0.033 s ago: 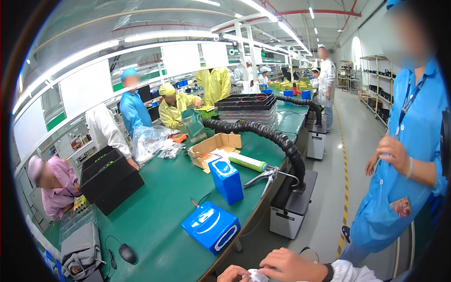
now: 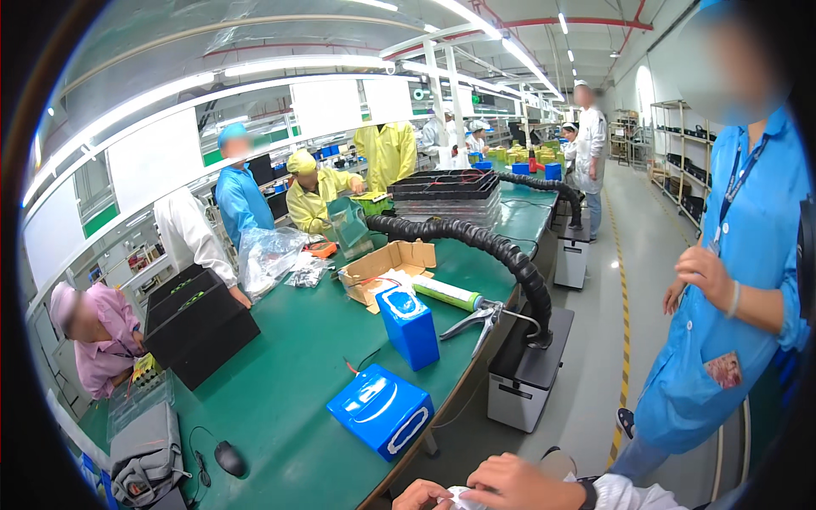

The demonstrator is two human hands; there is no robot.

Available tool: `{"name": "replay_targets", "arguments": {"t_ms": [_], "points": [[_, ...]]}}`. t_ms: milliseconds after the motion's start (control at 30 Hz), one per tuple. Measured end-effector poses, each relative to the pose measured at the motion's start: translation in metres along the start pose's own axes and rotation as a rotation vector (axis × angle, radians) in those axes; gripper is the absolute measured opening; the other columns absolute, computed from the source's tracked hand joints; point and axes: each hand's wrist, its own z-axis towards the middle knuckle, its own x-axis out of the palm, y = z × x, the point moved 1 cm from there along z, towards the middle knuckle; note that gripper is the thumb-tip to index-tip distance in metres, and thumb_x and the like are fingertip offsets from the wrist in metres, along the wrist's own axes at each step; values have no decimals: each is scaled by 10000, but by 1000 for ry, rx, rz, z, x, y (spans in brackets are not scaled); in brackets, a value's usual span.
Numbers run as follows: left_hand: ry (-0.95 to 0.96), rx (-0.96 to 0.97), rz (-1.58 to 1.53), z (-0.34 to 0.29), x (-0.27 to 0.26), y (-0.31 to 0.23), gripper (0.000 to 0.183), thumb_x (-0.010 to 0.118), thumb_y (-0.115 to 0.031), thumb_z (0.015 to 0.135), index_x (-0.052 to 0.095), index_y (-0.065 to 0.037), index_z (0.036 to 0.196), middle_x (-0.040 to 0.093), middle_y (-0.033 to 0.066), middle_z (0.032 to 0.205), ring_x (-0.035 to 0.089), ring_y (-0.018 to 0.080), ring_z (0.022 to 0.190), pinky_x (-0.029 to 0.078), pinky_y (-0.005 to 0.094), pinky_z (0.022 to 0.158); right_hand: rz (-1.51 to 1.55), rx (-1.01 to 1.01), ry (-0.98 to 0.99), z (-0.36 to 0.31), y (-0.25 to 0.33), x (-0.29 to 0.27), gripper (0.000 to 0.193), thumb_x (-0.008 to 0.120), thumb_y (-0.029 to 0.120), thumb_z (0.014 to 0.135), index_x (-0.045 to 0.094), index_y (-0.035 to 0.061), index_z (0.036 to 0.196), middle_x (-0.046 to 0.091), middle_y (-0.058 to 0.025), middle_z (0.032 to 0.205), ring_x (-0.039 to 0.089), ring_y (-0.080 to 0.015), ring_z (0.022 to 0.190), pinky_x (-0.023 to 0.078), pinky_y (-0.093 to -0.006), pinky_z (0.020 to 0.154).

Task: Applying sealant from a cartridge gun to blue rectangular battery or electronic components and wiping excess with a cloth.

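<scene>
At the lower edge, beside the table, my left hand point(image 2: 422, 495) and my right hand point(image 2: 520, 483) are close together. A crumpled white piece point(image 2: 464, 501), thin like tissue or cloth, is pinched between them, partly cut off by the picture's edge. The right hand's fingers curl over it from the right; the left hand's are closed on its left side. Nearest to the hands, a blue-wrapped battery pack point(image 2: 374, 408) lies on the green table with white sealant round its end. Behind it another blue pack point(image 2: 406, 330) stands upright, next to a caulking gun point(image 2: 446, 293) with a pale green tube.
On the table point(image 2: 280, 382) are an open cardboard box point(image 2: 374, 270), black bins point(image 2: 200, 323), a mouse point(image 2: 229, 459) and a grey bag point(image 2: 146, 455). A black hose point(image 2: 476, 238) arches down to a floor unit point(image 2: 529, 374). A person in blue point(image 2: 722, 280) stands at right; several others work beyond.
My hands have shifted very slightly, still on the white piece. The hand of the person in blue has moved a little to the left.
</scene>
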Motion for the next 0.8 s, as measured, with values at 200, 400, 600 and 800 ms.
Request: {"name": "replay_targets", "arguments": {"t_ms": [200, 400, 600, 800], "points": [[11, -4, -23, 0, 0, 3, 40, 607, 27, 795, 586, 3, 819, 542, 76, 823, 534, 148, 723, 428, 251, 636, 108, -17, -23, -10, -1, 27, 206, 667, 222, 795, 590, 42, 730, 579, -115, 713, 560, -308, 685, 412, -395, 617], [52, -66, -57, -2, 1, 5, 42, 602, 35, 803, 580, 9, 828, 529, 53, 832, 518, 111, 729, 415, 229, 629, 202, -17, -84, -12, -8, 37, 160, 659, 157, 798, 588, 24, 744, 573, -147, 715, 555, -333, 675, 416, -407, 599], [46, -87, -135, 0, 2, 6, 30, 607, 34, 818, 587, 14, 825, 524, 32, 827, 512, 88, 714, 410, 213, 609, 283, 2, -102, -11, -4, 31, 104, 591, 81, 841, 568, -7, 790, 537, -165, 736, 531, -341, 678, 421, -388, 610], [21, -96, -114, -1, 3, 9, 34, 618, 40, 810, 611, 17, 834, 544, 32, 810, 525, 79, 647, 415, 210, 562, 356, 0, -65, -14, -9, 25, 101, 581, 96, 858, 567, -2, 841, 541, -161, 766, 529, -327, 667, 422, -370, 599]]}}
